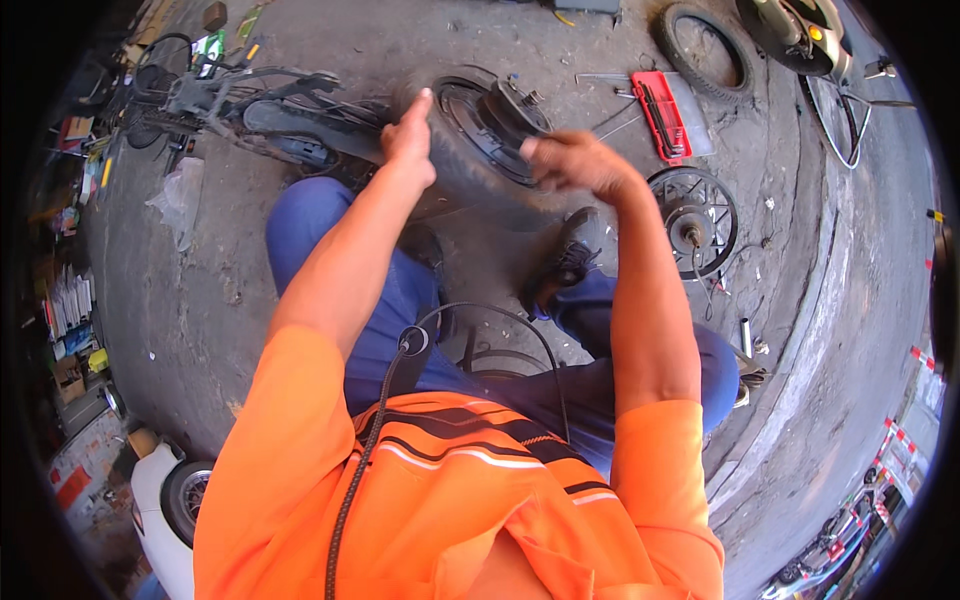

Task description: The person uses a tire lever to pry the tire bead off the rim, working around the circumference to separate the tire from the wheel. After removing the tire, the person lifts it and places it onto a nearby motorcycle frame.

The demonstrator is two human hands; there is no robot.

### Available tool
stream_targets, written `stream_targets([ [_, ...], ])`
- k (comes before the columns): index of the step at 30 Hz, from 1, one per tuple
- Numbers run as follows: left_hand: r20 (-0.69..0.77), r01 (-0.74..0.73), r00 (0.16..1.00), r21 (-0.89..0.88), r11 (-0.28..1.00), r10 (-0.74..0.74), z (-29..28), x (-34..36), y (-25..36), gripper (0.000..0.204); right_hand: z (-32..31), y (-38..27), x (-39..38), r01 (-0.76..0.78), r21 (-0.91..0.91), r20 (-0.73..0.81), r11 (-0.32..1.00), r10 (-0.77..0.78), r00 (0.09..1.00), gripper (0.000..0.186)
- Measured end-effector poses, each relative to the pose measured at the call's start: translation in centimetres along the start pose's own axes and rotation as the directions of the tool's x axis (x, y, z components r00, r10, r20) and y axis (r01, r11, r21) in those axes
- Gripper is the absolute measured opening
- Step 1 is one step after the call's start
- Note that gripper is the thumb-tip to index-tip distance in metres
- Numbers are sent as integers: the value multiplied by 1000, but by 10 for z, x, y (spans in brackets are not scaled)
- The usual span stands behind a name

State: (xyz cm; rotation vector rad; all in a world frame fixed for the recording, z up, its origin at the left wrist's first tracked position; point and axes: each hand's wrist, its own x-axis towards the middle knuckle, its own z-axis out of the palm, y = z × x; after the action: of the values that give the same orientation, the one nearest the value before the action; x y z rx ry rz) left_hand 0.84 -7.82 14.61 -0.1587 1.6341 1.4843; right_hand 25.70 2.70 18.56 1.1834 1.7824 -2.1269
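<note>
A scooter-type wheel (462, 185) with a dark tyre stands between my feet, tilted so its hub side faces up and right. A black hub drum (515, 115) with a threaded axle end sticks out of its middle. At the tyre's left side is my left hand (410, 142), fingers stretched out together and nothing in them; whether the palm presses on the rubber I cannot tell. My right hand (580, 163) hangs by the wheel's right edge, near the hub. Motion smears its fingers, which look partly curled, and I make out nothing held.
A dismantled scooter frame (290, 120) lies to the left. Right of the wheel are a red tool case (660, 115), a loose tyre (705, 50) and a spoked wheel rim (695, 222). A clear plastic bag (180, 200) lies on the floor at left.
</note>
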Motion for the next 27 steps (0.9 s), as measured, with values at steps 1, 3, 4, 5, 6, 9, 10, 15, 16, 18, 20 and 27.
stream_targets([
  [1,-81,40,996,58,998,-35,-10,13,0,99,-15,4,13,162,-107,-240,981,-184,953,62],
  [3,58,23,998,52,998,-26,-23,33,6,95,-33,10,52,1,-396,-732,918,-316,604,61],
  [4,116,35,992,43,998,-39,-31,34,7,93,-45,13,69,76,-331,-680,941,-293,672,62],
  [5,164,63,984,31,997,-68,-38,31,7,91,-50,19,82,36,-205,-636,978,-161,754,63],
  [6,131,38,990,77,996,-48,-38,27,9,90,-45,24,98,72,-17,-579,997,-69,813,65],
  [9,144,-105,986,147,984,84,-28,9,14,86,-25,31,131,37,-77,-388,996,-64,919,64],
  [10,206,-148,971,114,982,123,-24,0,14,82,-13,33,137,-10,-336,-501,942,-170,849,63],
  [15,307,-302,918,132,944,251,-2,-17,19,76,-4,42,133,-381,-583,-694,717,-197,692,52],
  [16,261,-378,912,227,898,317,4,-20,19,78,-10,43,130,-286,-472,-678,834,-137,722,49],
  [18,223,-448,893,365,816,390,15,-30,17,83,-22,43,125,-261,-223,-639,939,61,767,45],
  [20,194,-440,897,463,769,397,29,-48,14,87,-29,41,117,-271,-16,-621,963,203,757,38],
  [27,240,-620,772,486,616,589,62,-101,61,72,-27,-12,67,33,56,-632,998,10,775,28],
])
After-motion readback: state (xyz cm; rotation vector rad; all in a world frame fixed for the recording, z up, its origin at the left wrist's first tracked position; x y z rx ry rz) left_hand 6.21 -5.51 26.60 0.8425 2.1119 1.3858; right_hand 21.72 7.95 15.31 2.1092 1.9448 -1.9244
